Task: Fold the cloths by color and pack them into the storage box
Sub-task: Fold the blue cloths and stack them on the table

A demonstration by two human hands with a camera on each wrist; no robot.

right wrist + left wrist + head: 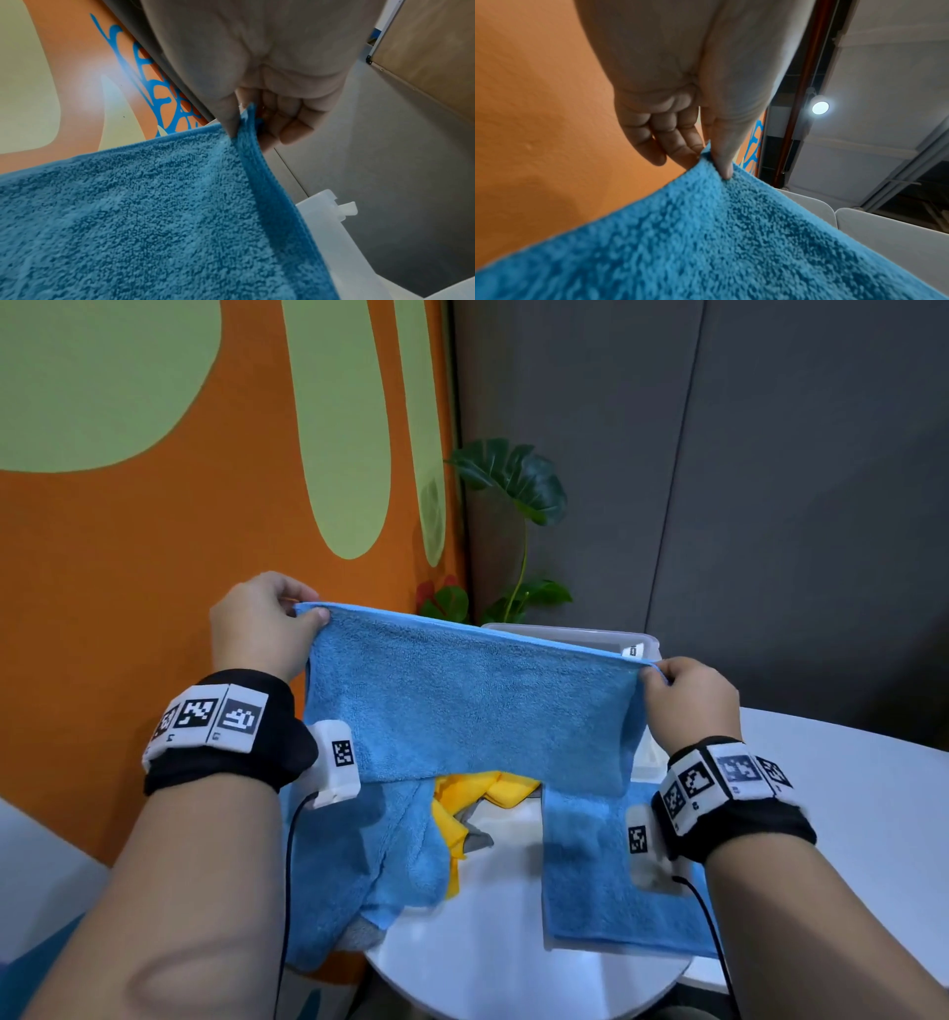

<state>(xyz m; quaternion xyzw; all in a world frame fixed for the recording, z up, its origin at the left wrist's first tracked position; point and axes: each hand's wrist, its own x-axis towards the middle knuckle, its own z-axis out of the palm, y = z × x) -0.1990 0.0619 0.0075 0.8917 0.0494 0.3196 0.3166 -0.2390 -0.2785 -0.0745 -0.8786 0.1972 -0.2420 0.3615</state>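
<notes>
- Blue cloth (472, 690) held up in the middle of the head view, stretched flat between both hands, top edge sloping down toward the right of the frame, lower edge hanging in front of the table.
- Left hand (262, 624) at centre left, thumb and forefinger pinching the cloth's upper left corner; in the left wrist view the thumb (725, 154) pressed onto the corner, other fingers (654, 140) loosely curled behind.
- Right hand (690, 701) at centre right, pinching the upper right corner; in the right wrist view the corner's hem folded between thumb and curled fingers (290, 130).
- Second blue cloth (606, 880) lying flat at lower right on the white table (482, 968), partly under the right wrist.
- Third blue cloth (359, 875) crumpled at lower centre left, draped over the table's edge.
- Yellow cloth (482, 793) bunched between the two lying blue ones, partly hidden by the held cloth; a bit of grey cloth (477, 837) just beside it.
- Clear storage box (575, 634) behind the held cloth, right of centre, only its rim and a corner showing.
- Green plant (513, 495) above the box, against the grey wall (770, 505); orange and green wall (154, 505) filling the left of the frame.
</notes>
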